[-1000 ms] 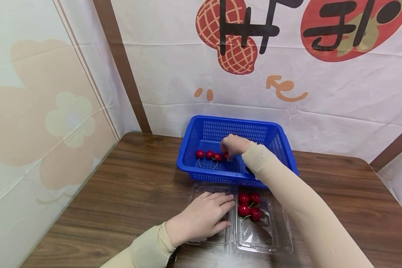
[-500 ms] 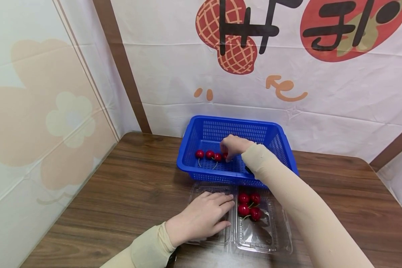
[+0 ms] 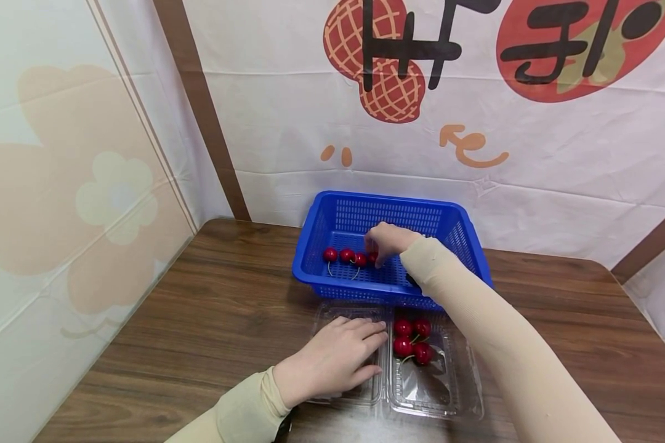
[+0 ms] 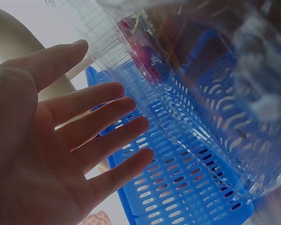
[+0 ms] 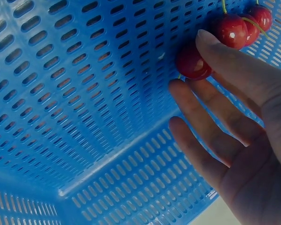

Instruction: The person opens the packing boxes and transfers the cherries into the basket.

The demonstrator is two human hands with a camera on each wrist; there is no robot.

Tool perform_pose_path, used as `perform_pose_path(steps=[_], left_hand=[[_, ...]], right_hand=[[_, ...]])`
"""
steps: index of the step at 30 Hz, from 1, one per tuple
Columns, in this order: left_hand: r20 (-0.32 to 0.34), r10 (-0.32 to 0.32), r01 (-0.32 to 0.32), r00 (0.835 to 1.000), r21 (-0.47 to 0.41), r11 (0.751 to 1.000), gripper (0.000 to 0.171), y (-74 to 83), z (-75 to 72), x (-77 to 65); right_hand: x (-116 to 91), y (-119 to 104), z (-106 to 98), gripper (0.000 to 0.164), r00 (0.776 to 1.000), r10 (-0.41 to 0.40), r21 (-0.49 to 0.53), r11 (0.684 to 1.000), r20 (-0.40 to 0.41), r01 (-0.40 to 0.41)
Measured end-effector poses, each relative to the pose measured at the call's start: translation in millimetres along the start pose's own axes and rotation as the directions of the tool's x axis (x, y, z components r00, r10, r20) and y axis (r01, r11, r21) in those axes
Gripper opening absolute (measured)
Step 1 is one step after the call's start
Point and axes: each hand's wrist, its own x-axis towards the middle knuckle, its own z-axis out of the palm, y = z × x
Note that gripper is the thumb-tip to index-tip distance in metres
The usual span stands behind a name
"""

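My right hand [image 3: 390,240] reaches into the blue basket [image 3: 385,288], thumb and fingers about a red cherry [image 5: 193,61], which they pinch low in the basket. To the left of it in the head view lie three more cherries [image 3: 346,255] with thin green stems. My left hand [image 3: 332,360] lies with fingers straight on the left half of a clear plastic clamshell box [image 3: 421,394]; the left wrist view shows its palm and spread fingers [image 4: 103,126]. Several cherries [image 3: 403,346] sit in the box's right half.
Under everything is a brown wooden table [image 3: 210,332]. Directly behind the basket hangs a white printed cloth [image 3: 288,111], with another flowered panel [image 3: 88,203] on the left. The box stands right up against the basket's near side.
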Motion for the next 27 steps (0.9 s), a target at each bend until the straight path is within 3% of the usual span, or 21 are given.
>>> perform_pose_path(steps=[27], left_hand=[[0.007,-0.002,0.002,1.000,-0.004,1.000,0.050,-1.4,1.4,-0.2]], right_hand=[[2.7,0.7,2.4,0.034,1.000,0.009,-0.015,1.000,0.002,-0.009]])
